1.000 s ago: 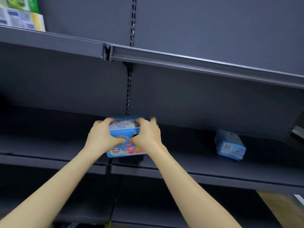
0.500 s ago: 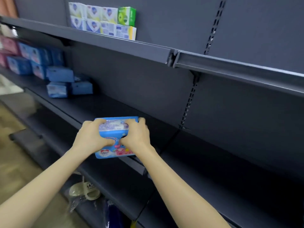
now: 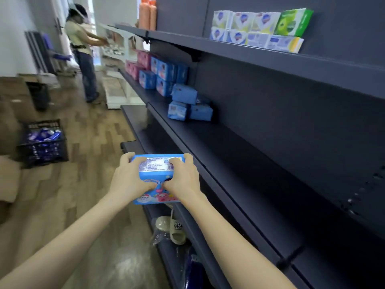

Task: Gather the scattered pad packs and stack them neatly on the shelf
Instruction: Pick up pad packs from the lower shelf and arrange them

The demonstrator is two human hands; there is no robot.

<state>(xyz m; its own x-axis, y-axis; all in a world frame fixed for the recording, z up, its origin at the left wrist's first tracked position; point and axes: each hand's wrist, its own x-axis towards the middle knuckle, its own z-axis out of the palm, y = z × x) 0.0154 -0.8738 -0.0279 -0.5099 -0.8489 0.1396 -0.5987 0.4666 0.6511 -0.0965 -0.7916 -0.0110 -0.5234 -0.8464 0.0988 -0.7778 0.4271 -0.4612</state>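
A blue pad pack with a white label and pink print is held in front of me, out beyond the shelf's front edge. My left hand grips its left side and my right hand grips its right side, thumbs on the front face. Farther along the dark middle shelf lie three loose blue packs, one resting on the other two. Behind them stand stacked blue packs and pink packs.
The upper shelf carries white and green boxes and orange bottles. A slipper lies on the bottom shelf. On the wood floor stand a black crate of blue items and cardboard boxes. A person works at the far shelves.
My view has swung left along the aisle; the far pad stacks, floor and another person came into sight. Both hands still hold the same pack, now off the shelf's edge.
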